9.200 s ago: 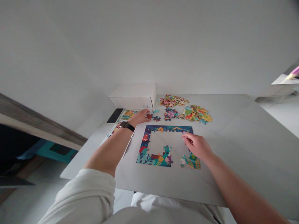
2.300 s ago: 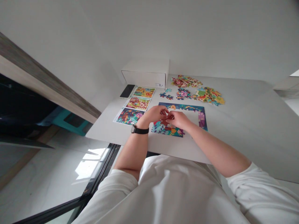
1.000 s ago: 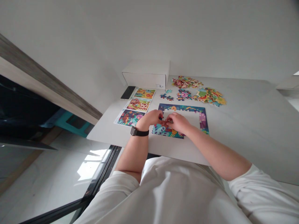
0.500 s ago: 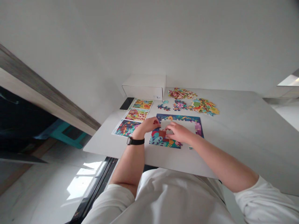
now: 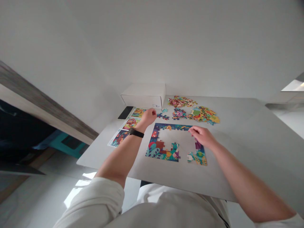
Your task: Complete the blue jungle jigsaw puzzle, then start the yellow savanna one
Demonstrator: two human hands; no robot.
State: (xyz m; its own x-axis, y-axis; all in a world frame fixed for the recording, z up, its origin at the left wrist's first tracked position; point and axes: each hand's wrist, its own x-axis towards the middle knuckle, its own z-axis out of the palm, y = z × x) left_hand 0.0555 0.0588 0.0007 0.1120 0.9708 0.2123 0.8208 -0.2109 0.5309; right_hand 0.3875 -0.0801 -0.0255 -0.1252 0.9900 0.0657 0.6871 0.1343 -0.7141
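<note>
A colourful jigsaw puzzle [image 5: 152,153] lies on the table as a partly joined border with bare tabletop in its middle and a gap in its near edge. My left hand [image 5: 150,116], with a black watch on the wrist, is above the picture sheet [image 5: 115,138], fingers curled closed. Just right of it lie dark blue puzzle pieces [image 5: 165,117] and a light blue piece [image 5: 164,110]. My right hand [image 5: 203,135] is over the puzzle's far right corner, fingers bent together and closed. Whether either hand holds a piece is hidden.
Behind the puzzle lie a small heap of purple-blue pieces [image 5: 179,113], a yellow-green heap [image 5: 204,114] and a red-pink heap [image 5: 181,101]. A white box [image 5: 143,96] stands against the wall. A black phone [image 5: 125,112] lies left of the sheet.
My left hand has left the puzzle's left side and moved away toward the loose pieces. My right hand has moved right, from the puzzle's middle to its far right corner.
</note>
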